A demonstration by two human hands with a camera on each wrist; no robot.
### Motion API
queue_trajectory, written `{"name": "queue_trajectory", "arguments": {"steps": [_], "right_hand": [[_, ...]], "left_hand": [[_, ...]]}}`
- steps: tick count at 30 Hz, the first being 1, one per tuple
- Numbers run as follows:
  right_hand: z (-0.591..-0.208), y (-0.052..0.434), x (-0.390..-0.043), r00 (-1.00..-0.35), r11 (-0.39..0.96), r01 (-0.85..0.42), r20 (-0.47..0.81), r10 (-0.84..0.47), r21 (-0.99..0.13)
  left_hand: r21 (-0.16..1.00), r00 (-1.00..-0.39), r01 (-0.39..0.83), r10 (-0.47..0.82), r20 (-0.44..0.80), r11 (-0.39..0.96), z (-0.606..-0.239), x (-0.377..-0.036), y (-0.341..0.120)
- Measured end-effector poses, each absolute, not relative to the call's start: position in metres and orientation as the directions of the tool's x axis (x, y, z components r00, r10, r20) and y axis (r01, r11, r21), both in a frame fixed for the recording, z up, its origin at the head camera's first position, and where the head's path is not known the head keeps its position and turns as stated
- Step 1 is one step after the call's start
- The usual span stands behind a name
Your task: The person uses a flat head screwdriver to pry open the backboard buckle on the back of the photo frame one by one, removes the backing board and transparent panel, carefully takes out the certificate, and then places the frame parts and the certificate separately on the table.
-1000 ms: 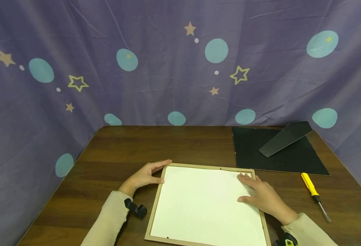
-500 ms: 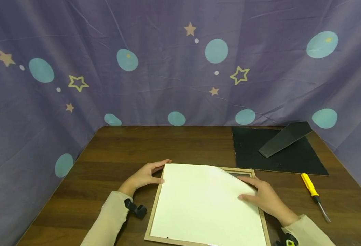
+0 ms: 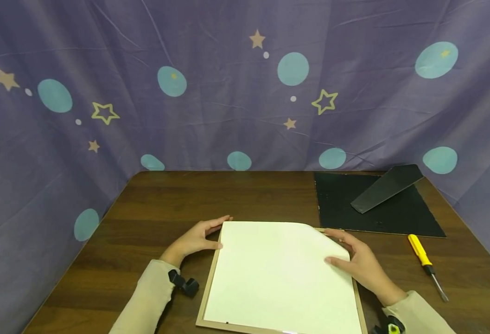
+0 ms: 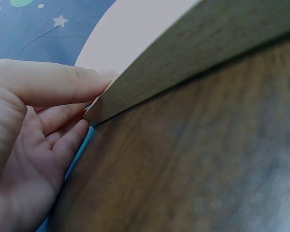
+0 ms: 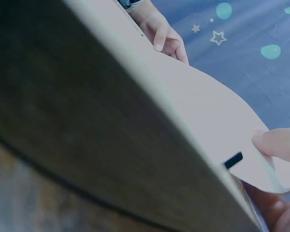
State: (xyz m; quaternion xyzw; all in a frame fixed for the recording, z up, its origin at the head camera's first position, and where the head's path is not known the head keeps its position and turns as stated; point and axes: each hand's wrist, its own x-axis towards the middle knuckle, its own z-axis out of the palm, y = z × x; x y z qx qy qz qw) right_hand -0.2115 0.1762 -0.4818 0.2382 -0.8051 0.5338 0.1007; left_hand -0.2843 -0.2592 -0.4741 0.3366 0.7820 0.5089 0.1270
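The white sheet point(image 3: 278, 273) lies in the pale wooden frame point(image 3: 209, 287) at the near middle of the worktop point(image 3: 157, 208), filling almost all of the opening. Its far-right corner, at about 1 o'clock on the sheet, is lifted off the frame and curls upward; the rest lies flat.

The right hand point(image 3: 359, 264) is at that raised corner: the thumb lies on top of the paper and the fingers point(image 3: 337, 233) curl round its edge from behind, so the corner is pinched between them. The right wrist view shows the thumb tip pressed on the lifted paper, just above a small black tab on the frame's inner edge.

The left hand point(image 3: 196, 239) sits at the frame's far-left corner, at about 11 o'clock from the sheet. Its fingers are nearly straight along the far edge and the thumb presses against the frame's outer side; the left wrist view shows the thumb touching that corner.

At 1 o'clock from the frame, well apart, a black backing board point(image 3: 395, 218) lies flat with its stand flap point(image 3: 386, 188) raised. A yellow-handled screwdriver point(image 3: 425, 262) lies at 3 o'clock, near the right hand. A purple cloth with stars and dots point(image 3: 228, 93) hangs behind.
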Motion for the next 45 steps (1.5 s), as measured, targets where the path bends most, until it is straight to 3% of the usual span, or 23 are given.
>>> {"name": "queue_trajectory", "arguments": {"steps": [6, 12, 15, 21, 33, 39, 45], "right_hand": [[-0.485, 0.184, -0.217, -0.817, 0.192, -0.555, 0.488, -0.306, -0.809], [-0.487, 0.204, -0.22, -0.816, 0.141, -0.537, 0.469, -0.338, -0.832], [-0.486, 0.212, -0.22, -0.816, 0.147, -0.521, 0.44, -0.375, -0.841], [-0.48, 0.218, -0.22, -0.787, 0.118, -0.495, 0.387, -0.48, -0.861], [-0.48, 0.224, -0.226, -0.698, 0.142, -0.591, 0.415, -0.584, -0.794], [-0.479, 0.222, -0.225, -0.697, 0.179, -0.638, 0.462, -0.549, -0.749], [-0.479, 0.222, -0.224, -0.755, 0.243, -0.605, 0.449, -0.478, -0.759]], "left_hand": [[0.884, -0.743, 0.392, 0.655, 0.141, 0.254, -0.474, -0.284, -0.259], [0.879, -0.719, 0.42, 0.674, 0.171, 0.225, -0.475, -0.285, -0.259], [0.869, -0.702, 0.448, 0.684, 0.197, 0.209, -0.475, -0.286, -0.258], [0.888, -0.728, 0.399, 0.667, 0.157, 0.227, -0.473, -0.285, -0.257], [0.881, -0.728, 0.41, 0.667, 0.16, 0.236, -0.471, -0.285, -0.257], [0.886, -0.729, 0.402, 0.667, 0.154, 0.234, -0.47, -0.284, -0.257], [0.887, -0.726, 0.402, 0.67, 0.157, 0.228, -0.47, -0.283, -0.257]]}}
